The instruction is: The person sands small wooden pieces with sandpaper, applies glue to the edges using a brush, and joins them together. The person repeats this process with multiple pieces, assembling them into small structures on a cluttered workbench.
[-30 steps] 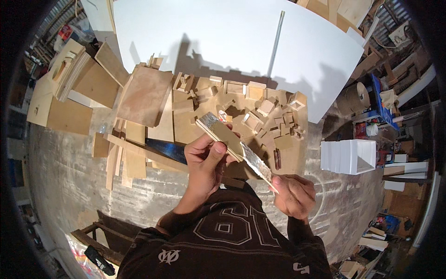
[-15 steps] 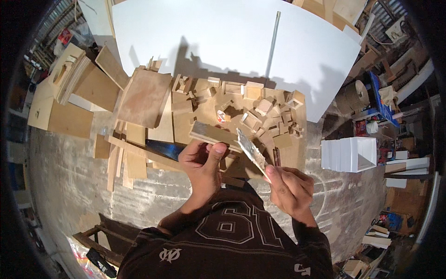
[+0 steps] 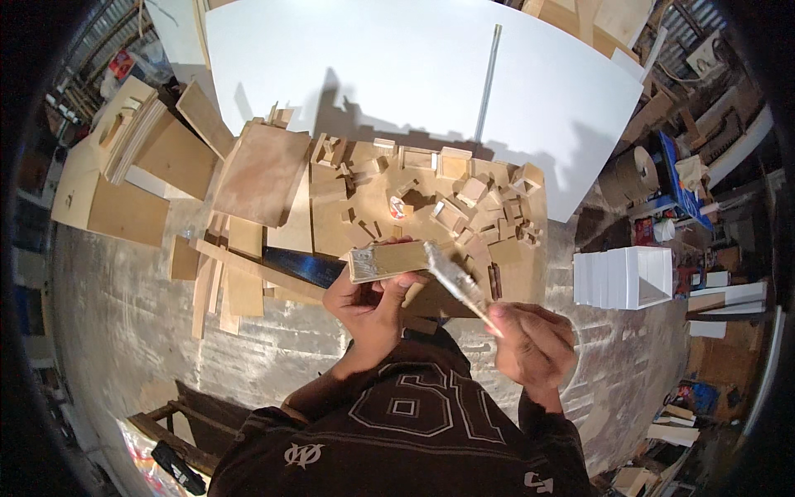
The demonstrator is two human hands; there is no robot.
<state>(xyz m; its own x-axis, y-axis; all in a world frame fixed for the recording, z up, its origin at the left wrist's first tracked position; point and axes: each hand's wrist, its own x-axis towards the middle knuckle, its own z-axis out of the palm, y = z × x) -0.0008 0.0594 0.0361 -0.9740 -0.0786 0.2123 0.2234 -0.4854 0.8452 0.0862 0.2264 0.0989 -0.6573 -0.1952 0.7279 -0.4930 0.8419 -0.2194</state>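
My left hand (image 3: pixel 368 319) is closed around a short flat wooden piece (image 3: pixel 402 259), with the thumb along its near edge. A grey, wet-looking smear covers the left end of that piece. In my right hand (image 3: pixel 537 348) a thin flat spreader stick (image 3: pixel 455 280), coated with whitish-grey paste, is pinched by its lower end. Its tip overlaps the right end of the wooden piece; whether they touch I cannot tell. Beyond my hands, several small wooden blocks and box-like pieces (image 3: pixel 450 217) lie on a brown board (image 3: pixel 526 273).
Wooden panels (image 3: pixel 261 174) and long strips (image 3: pixel 203 290) lie at the left, near a dark blue shiny strip (image 3: pixel 302 267). A large white sheet (image 3: pixel 414 66) spans the far side, with a thin metal bar (image 3: pixel 489 83) on it. To the right stands a white box-like unit (image 3: pixel 621 277).
The wooden piece in my left hand has tipped, so its broad face now shows more. My right hand has shifted a little right and nearer to me with the spreader stick.
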